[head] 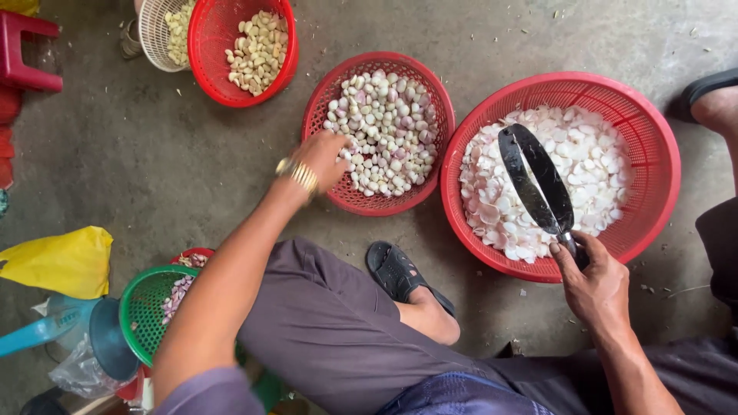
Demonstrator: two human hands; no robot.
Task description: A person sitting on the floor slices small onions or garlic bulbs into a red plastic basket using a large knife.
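Note:
My left hand, a gold bracelet on its wrist, reaches into a red basket of peeled shallots at the middle, fingers curled over the bulbs at its near left edge. My right hand grips the handle of a broad curved knife. The dark blade is held over a larger red basket of sliced shallot pieces on the right. Whether the left hand holds a bulb is hidden.
A red basket of garlic cloves and a white basket sit at the top left. A green basket, a blue funnel and a yellow bag lie at the lower left. My sandalled foot rests between the baskets. Another person's foot shows far right.

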